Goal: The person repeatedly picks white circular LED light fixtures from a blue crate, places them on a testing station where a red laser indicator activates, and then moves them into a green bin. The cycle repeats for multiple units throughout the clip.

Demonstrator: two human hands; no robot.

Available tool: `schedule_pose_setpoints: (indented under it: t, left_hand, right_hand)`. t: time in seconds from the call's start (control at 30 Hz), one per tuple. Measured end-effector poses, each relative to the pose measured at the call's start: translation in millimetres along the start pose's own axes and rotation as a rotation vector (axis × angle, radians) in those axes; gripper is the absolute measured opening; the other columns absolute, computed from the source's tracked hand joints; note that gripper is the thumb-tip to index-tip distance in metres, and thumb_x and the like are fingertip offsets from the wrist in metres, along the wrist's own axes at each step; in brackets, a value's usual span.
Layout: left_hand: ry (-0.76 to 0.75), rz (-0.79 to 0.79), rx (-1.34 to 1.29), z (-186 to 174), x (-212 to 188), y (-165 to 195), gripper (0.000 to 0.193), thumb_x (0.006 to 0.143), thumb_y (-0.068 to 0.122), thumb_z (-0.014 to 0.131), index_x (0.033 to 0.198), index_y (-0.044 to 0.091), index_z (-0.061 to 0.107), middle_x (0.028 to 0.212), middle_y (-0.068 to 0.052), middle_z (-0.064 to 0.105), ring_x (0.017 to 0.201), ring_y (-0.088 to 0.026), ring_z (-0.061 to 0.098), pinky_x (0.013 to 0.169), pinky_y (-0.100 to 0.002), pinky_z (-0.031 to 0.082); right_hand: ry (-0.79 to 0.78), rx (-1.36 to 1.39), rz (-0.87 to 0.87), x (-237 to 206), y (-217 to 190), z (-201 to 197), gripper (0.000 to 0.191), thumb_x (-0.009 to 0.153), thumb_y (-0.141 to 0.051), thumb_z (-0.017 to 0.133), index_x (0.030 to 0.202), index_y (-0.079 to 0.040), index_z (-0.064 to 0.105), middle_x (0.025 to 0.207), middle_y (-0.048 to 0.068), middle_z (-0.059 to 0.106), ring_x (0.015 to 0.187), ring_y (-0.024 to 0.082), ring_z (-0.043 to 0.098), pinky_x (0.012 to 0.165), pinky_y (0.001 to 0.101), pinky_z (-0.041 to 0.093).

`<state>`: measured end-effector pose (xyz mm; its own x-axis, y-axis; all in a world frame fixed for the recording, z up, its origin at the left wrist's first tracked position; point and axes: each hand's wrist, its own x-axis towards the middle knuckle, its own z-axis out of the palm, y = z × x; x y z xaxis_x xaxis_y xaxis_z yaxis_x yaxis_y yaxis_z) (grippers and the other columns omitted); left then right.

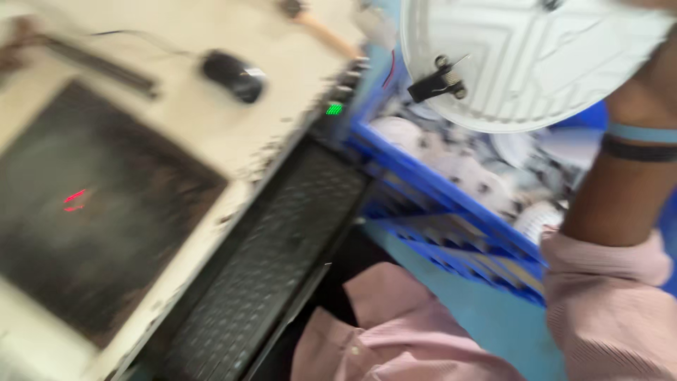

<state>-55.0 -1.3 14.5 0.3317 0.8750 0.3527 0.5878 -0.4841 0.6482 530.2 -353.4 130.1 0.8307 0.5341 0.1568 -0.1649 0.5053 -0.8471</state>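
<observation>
My right forearm, with a blue and a black band at the wrist, rises along the right edge. Only a sliver of my right hand point(652, 5) shows at the top corner, where it grips the rim of a white round ribbed panel point(522, 56). The panel is held up, tilted, over a blue crate point(451, 204). A small black clip point(437, 81) with a thin wire sits on the panel's lower left. My left hand is out of view; only its pink sleeve point(395, 331) shows at the bottom centre.
The blue crate holds several white round parts point(479, 176). Left of it lie a black keyboard point(275, 261), a black mouse point(234, 74) and a dark mat point(92, 204) with a red light mark on a worn beige bench. A green light point(334, 109) glows by the keyboard's top.
</observation>
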Motion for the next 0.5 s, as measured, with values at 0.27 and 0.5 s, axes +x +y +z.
schedule_pose_setpoints:
  t: [0.27,0.5]
  left_hand:
    - [0.042,-0.182,-0.065,-56,-49,25,0.057,0.096,0.031,0.071,0.142,-0.002,0.060,0.145,-0.018,0.063,0.142,-0.031,0.055,0.118,-0.043,0.038]
    - [0.077,-0.341,-0.121,-67,-46,45,0.053,0.091,0.034,0.072,0.136,0.007,0.066,0.138,-0.011,0.069,0.133,-0.025,0.062,0.113,-0.039,0.044]
  right_hand:
    - [-0.580,0.303,0.342,85,138,234,0.020,0.106,-0.010,0.068,0.124,-0.002,0.064,0.130,0.013,0.068,0.120,0.026,0.067,0.112,0.0396,0.054]
    - [-0.836,-0.804,-0.983,74,243,354,0.041,0.092,0.006,0.070,0.132,0.001,0.064,0.127,0.025,0.067,0.117,0.037,0.068,0.101,0.0441,0.057]
